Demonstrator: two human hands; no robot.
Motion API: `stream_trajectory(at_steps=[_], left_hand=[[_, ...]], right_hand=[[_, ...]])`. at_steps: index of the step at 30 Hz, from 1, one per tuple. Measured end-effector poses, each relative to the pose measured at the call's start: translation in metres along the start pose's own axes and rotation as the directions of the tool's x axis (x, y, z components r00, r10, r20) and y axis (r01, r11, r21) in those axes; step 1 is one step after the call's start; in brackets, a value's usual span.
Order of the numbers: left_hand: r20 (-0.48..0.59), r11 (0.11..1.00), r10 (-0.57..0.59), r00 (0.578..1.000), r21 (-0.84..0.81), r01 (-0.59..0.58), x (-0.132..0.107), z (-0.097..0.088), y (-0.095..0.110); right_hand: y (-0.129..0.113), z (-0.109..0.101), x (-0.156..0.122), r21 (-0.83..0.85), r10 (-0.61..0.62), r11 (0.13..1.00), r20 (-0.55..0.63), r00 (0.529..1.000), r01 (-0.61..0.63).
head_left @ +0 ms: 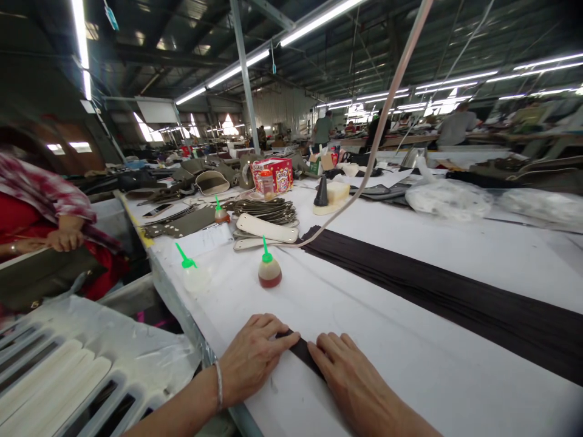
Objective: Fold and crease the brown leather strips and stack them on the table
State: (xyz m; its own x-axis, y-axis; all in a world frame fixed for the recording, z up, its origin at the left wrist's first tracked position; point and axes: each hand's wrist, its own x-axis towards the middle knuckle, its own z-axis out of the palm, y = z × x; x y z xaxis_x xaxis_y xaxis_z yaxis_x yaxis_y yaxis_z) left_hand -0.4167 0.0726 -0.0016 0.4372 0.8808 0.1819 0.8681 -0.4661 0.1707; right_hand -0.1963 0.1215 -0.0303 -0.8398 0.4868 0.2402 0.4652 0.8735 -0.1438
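Observation:
A narrow black strip (304, 354), seemingly fabric or thin leather, lies on the white tabletop and slants down toward me. My left hand (252, 359), with a bracelet on its wrist, has its fingers closed at the strip's far end, the index finger pressing on it. Just to the right, my right hand (350, 375) curls over the same strip, thumb and fingers against it; its palm hides the near part. Beyond both hands stands a squeeze bottle (270, 273) with a green nozzle and reddish-brown liquid inside.
A long stack of black strips (401, 276) runs across the right side. Behind the bottle are pale leather pieces (266, 229), a red patterned box (277, 173) and a black cone (321, 193). A plastic crate (113, 388) borders the table at left; a co-worker's hand (68, 233) is beyond it.

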Motion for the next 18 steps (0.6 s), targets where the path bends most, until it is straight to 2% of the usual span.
stream_trajectory(at_steps=[13,18], left_hand=[[0.065,0.998,-0.008,0.998,0.062,0.004,0.007,-0.003,0.009],[0.061,0.997,0.015,0.998,0.077,-0.02,0.008,-0.003,0.007]], right_hand=[[0.009,-0.017,-0.022,0.011,-0.017,1.0,0.045,0.999,0.016],[0.013,-0.021,-0.036,-0.022,-0.028,0.999,0.005,1.0,0.028]])
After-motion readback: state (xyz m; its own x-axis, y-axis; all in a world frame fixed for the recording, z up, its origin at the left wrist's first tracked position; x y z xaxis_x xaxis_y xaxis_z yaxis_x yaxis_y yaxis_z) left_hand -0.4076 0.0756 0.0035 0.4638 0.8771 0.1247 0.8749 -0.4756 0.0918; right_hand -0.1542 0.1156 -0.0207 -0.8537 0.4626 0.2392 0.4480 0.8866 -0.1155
